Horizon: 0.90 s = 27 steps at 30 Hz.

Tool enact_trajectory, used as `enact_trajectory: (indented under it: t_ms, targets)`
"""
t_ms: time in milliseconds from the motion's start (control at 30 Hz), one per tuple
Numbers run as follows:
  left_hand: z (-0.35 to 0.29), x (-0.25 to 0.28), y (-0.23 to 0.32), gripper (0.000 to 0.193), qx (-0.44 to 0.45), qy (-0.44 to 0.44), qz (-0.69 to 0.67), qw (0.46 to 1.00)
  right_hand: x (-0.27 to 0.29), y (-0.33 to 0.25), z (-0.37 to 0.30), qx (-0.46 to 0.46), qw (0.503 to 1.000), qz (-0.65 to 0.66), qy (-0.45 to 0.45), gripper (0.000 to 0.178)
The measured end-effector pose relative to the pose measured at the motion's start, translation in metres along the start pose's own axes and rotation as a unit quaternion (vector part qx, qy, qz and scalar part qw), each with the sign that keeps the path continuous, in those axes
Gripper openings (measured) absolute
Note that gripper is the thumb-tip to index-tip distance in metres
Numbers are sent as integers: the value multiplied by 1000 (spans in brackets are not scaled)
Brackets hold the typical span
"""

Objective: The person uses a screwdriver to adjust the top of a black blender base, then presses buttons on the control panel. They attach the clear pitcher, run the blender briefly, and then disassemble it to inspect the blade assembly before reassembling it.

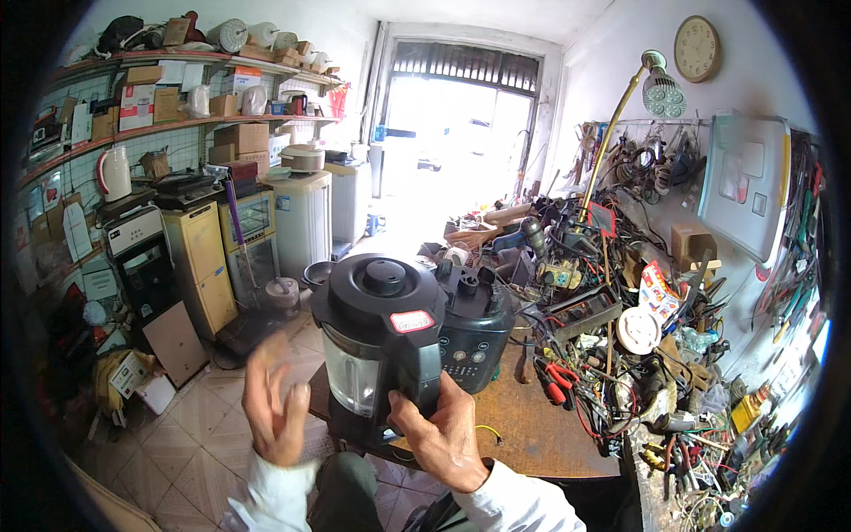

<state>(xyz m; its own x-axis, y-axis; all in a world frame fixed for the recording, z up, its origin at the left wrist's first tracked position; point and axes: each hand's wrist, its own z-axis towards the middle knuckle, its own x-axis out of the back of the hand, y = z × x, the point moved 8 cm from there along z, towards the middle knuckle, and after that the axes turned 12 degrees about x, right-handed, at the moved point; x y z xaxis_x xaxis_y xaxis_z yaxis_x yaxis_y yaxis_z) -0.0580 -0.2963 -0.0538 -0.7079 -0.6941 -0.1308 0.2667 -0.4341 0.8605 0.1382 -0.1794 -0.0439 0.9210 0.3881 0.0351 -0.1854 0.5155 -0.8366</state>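
My right hand (pixel 441 434) is wrapped round the black handle of a blender jug (pixel 355 368). The jug has clear walls, a black lid with a round cap, and a small red-and-white sticker near the handle. My left hand (pixel 273 403) is off to the jug's left, fingers spread and slightly blurred, with nothing in it. Just behind the jug on the right stands the black blender base (pixel 474 332), with round buttons on its front. It rests on a brown wooden table (pixel 541 426). The jug hides part of the base, and its lower end is partly covered by my right hand.
Red-handled pliers (pixel 558 381) lie at the table's right, beside a dense heap of tools, wires and parts (pixel 612 310). A bent lamp (pixel 612 133) rises over the heap. At left are shelves (pixel 177 124) of boxes, a yellow cabinet (pixel 199 275) and a tiled floor (pixel 191 443).
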Motion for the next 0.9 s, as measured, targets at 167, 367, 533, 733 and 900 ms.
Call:
enact_trajectory:
  t_ms: [167, 367, 533, 733, 900]
  targets:
    - [64, -21, -68, 108, 94, -238, -9, 967, -4, 3, 0, 41, 994, 63, 82, 22]
    - [58, -55, -63, 122, 70, -360, 47, 929, 10, -20, 9, 36, 991, 104, 72, 24]
    - [50, -57, -14, 126, 49, -310, -119, 942, 27, -56, 21, 59, 989, 125, 51, 20]
    - [96, -104, 76, 140, -51, -349, -175, 919, 78, -118, 86, 114, 983, 111, 86, 38]
    - [145, -146, 157, 135, -193, -297, -55, 934, 125, -166, 166, 216, 964, 109, 109, 52]
